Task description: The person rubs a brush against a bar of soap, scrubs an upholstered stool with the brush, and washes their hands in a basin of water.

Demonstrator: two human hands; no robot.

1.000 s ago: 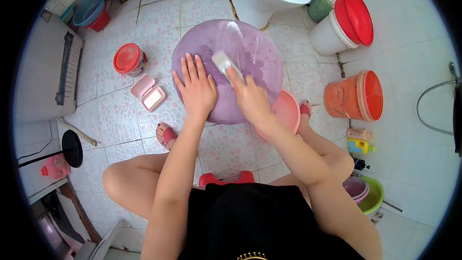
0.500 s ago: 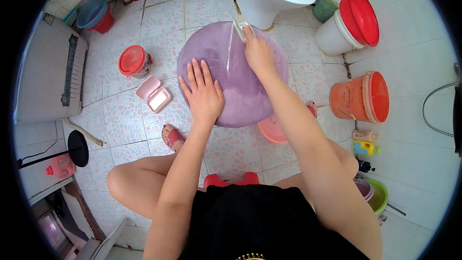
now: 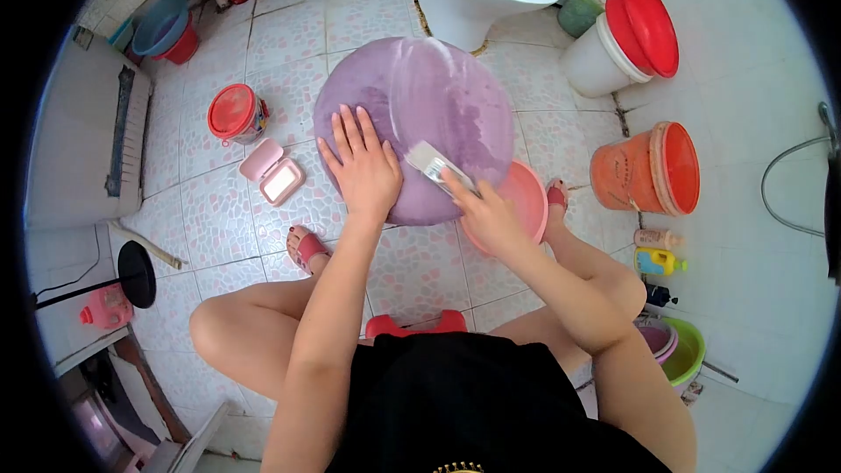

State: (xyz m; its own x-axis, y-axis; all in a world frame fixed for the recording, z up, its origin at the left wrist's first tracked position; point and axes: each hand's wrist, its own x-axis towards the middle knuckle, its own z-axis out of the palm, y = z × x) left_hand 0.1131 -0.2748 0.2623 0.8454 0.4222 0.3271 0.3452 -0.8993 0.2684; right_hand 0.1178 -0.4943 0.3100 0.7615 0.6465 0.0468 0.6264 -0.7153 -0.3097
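Note:
A round purple cushion (image 3: 438, 105) lies before me, with wet patches and whitish streaks of suds on its top. My left hand (image 3: 366, 171) rests flat on its left side, fingers spread. In my right hand (image 3: 491, 217) is a scrubbing brush (image 3: 432, 163), its pale bristle end on the cushion's lower middle. Partly under the cushion's lower right edge stands a pink basin (image 3: 523, 201). To the left, a pink soap box (image 3: 261, 160) lies with its lid up and a whitish soap bar (image 3: 282, 182) inside.
A red-lidded bucket (image 3: 238, 114) stands at left, a toilet (image 3: 477, 0) at the back. Along the right wall are a white bucket (image 3: 600, 61), an orange bucket (image 3: 626, 177) and several bottles. A red stool (image 3: 416, 324) is under me.
My right hand has pulled the brush from the cushion's far edge back toward me, leaving wider sudsy streaks. My left hand stays pressed on the cushion. More of the basin shows.

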